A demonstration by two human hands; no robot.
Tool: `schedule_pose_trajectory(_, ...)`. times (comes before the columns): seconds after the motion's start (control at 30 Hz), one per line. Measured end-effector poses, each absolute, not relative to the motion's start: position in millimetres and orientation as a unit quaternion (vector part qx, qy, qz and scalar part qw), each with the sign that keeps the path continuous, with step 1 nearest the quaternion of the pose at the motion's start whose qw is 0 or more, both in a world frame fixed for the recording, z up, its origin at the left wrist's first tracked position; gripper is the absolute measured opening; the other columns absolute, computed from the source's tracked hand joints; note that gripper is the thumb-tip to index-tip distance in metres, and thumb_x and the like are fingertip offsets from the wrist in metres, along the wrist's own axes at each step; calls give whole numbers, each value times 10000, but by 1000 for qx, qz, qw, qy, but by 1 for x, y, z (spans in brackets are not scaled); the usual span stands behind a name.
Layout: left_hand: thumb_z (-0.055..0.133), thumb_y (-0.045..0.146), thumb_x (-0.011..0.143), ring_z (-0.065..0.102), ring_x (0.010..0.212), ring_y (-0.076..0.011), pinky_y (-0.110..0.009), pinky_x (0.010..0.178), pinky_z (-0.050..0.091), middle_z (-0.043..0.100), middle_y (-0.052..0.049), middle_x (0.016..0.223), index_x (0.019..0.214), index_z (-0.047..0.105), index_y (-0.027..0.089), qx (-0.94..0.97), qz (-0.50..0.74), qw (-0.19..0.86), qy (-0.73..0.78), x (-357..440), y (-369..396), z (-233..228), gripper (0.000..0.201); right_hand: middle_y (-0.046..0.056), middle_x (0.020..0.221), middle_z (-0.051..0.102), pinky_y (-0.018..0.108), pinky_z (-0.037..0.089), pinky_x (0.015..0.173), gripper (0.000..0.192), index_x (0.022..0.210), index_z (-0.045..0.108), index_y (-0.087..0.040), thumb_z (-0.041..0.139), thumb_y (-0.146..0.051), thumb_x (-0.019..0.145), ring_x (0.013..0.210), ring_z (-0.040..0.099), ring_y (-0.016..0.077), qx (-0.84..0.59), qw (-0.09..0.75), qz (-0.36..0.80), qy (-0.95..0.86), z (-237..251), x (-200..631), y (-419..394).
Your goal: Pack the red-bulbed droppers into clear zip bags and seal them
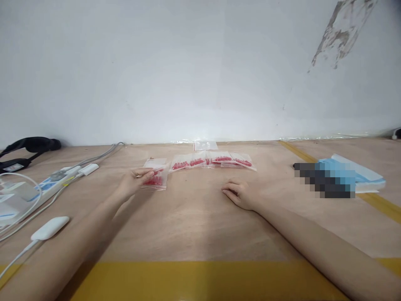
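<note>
My left hand (135,182) grips the edge of a small clear zip bag of red pieces (156,177) lying on the wooden table (188,225). To its right, a row of several similar bags of red pieces (213,161) lies overlapped along the far side. An empty clear bag (205,145) sits by the wall. My right hand (239,193) rests on the table, palm down, fingers loosely curled, holding nothing, below the row of bags.
A power strip with plugs and cables (59,177) runs along the left, a white adapter (50,228) nearer me, and a black strap (28,146) at far left. Blue sheets (360,173) and a blurred dark item lie right. Yellow tape (200,280) marks the near edge.
</note>
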State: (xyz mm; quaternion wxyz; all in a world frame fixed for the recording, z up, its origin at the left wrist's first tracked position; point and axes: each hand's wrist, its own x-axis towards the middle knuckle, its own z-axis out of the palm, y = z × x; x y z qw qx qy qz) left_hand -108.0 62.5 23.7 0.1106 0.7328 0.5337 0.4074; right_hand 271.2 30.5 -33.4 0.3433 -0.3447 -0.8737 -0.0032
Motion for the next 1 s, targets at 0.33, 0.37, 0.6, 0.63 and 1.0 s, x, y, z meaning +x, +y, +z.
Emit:
schedule_pose_trajectory(0.33,554,243,835,576,895,-205,-390,813,477,651,-50,951,963,682,240,857,345,39,381,29,19,-14,181,55,861,621,266,450,626,264,1031,581,-200,553,-317,796,703,568,144,-349,357,-15,-866,-31,269,24)
schedule_pose_trajectory(0.37,565,232,828,575,892,-209,-395,807,479,652,-53,939,947,685,233,861,351,33,366,38,22,-18,169,58,888,624,266,452,627,275,1043,579,-205,554,-319,794,712,573,144,-349,360,-25,-865,-32,268,24)
schedule_pose_trajectory(0.6,653,282,757,559,1004,-232,-378,843,484,552,-104,1141,1153,560,193,895,321,33,308,41,43,-19,417,32,797,663,278,432,684,151,812,652,-226,504,-246,838,732,588,150,-341,359,-124,-860,-39,269,31)
schedule_pose_trajectory(0.63,628,275,779,568,993,-218,-363,844,486,554,-97,1140,1146,563,196,903,315,31,289,35,46,-19,380,31,783,666,280,426,688,152,800,653,-224,508,-249,838,728,589,151,-348,359,-133,-856,-38,269,31)
schedule_pose_trajectory(1.0,461,240,887,626,755,-136,-244,687,498,656,-39,846,822,635,172,920,311,-122,204,10,58,-27,198,29,729,658,297,347,706,166,750,625,-192,489,-219,841,703,564,140,-342,319,-151,-871,-31,269,29)
